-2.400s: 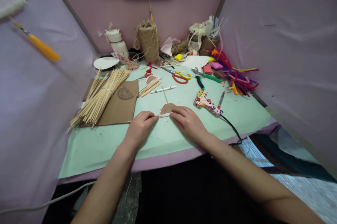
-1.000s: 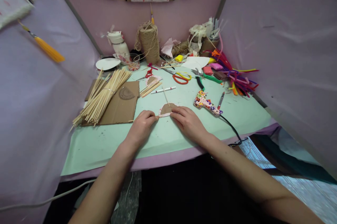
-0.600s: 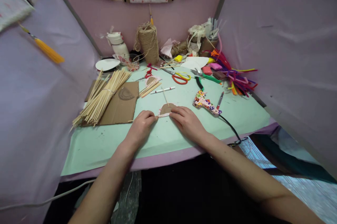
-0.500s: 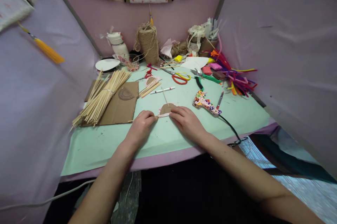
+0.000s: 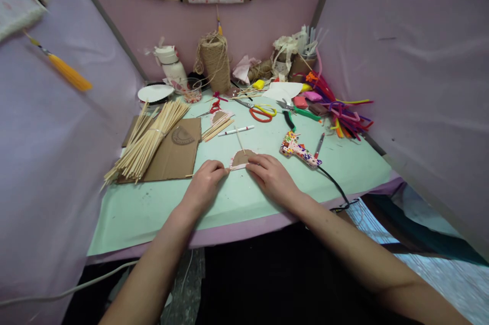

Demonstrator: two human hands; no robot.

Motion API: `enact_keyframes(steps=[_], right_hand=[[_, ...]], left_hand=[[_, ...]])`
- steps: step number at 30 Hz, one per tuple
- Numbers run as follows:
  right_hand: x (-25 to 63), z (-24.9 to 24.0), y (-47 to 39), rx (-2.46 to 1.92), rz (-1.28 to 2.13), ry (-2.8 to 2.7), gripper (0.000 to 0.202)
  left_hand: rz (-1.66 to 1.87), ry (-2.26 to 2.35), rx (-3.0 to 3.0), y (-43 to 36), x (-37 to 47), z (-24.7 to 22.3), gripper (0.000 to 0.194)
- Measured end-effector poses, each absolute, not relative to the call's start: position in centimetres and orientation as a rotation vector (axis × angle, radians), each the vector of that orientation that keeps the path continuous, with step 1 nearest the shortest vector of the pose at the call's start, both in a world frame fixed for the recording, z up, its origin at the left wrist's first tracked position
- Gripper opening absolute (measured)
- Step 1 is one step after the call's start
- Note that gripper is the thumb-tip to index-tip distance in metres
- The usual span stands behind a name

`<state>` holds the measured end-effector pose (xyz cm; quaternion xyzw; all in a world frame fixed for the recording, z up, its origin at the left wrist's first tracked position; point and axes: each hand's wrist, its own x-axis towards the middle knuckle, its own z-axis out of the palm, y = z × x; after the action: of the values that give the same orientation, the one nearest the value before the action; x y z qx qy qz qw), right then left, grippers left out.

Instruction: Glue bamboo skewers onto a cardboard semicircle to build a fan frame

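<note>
A small cardboard half-circle with a pale pink edging lies on the table in front of me, and a thin stick stands out from its curved top. My right hand holds its right side, fingers close together on the cardboard. At its lower left corner, my left hand pinches a wooden stick; one end pokes out left of the hand, while the fingers hide most of the rest. A white marker and a few short sticks lie just beyond.
Left, a bundle of bamboo sticks rests on a cardboard sheet. Right lies a patterned glue gun with a trailing black cord. Farther back are scissors, pliers, twine and pipe cleaners.
Almost nothing differs. Both hands keep their places at the cardboard half-circle, and the view has shifted only very slightly.
</note>
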<state>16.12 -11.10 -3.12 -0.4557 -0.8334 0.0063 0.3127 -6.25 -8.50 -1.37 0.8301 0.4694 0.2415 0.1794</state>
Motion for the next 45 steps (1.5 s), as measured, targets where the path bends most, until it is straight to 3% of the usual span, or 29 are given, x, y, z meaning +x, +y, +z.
enact_keyframes(steps=[45], right_hand=[[16.10, -2.83, -11.21, -1.212, 0.023, -2.206, 0.022]], left_hand=[[0.654, 1.310, 2.365, -8.44, -6.33, -1.43, 0.021]])
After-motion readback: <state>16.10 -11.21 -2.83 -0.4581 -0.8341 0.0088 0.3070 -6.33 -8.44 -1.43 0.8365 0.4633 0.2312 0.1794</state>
